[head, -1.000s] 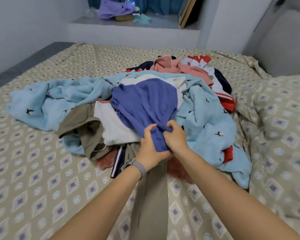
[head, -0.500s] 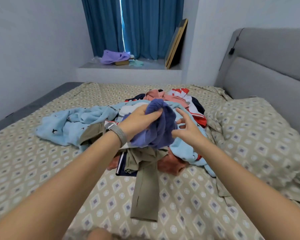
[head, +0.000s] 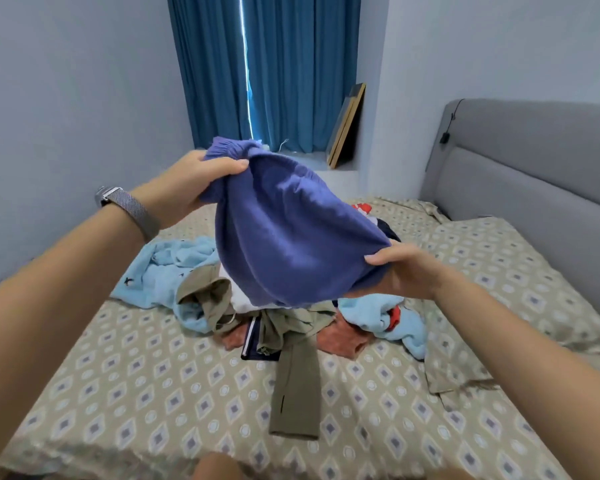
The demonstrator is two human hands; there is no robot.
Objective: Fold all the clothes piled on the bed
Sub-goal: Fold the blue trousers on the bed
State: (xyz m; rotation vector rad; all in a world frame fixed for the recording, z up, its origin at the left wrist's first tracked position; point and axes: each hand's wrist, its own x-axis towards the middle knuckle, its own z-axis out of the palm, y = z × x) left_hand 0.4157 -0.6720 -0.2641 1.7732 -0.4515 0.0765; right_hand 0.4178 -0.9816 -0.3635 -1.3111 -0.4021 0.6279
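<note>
While lifted, blue garment [head: 291,237] spans left hand [head: 184,188] | right hand [head: 406,271] grips.

Garment [head: 291,237] between raised hands, above clothes pile [head: 278,317] on bed [head: 153,393], headboard [head: 534,161] right.

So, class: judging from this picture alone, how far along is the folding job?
Done: nothing; no folded item shows on the bed. In hand: a purple garment, held up above the pile between the left hand and right hand, still bunched. Left: the whole pile, including the light blue, khaki and orange pieces.
</note>
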